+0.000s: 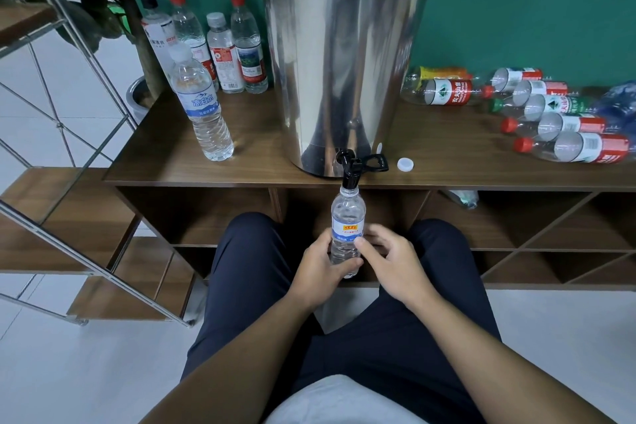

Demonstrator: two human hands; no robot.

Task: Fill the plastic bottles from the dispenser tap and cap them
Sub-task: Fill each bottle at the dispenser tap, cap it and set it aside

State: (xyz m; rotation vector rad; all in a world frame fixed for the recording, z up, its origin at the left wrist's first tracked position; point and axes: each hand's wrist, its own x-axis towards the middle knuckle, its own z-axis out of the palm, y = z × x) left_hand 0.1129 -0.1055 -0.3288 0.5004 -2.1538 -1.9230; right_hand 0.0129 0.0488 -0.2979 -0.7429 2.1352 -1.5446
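Note:
A steel dispenser stands on the wooden counter, its black tap over the front edge. An uncapped clear bottle with a yellow and blue label is held upright with its mouth right under the tap. My left hand grips the bottle's lower part. My right hand sits beside it, thumb touching the bottle, fingers loosely curled. A white cap lies on the counter right of the tap. Water fills much of the bottle.
Several capped, filled bottles stand left of the dispenser, one nearer the front. Several empty bottles lie on the counter's right side. Open shelf compartments sit below. A metal-framed stair is at the left.

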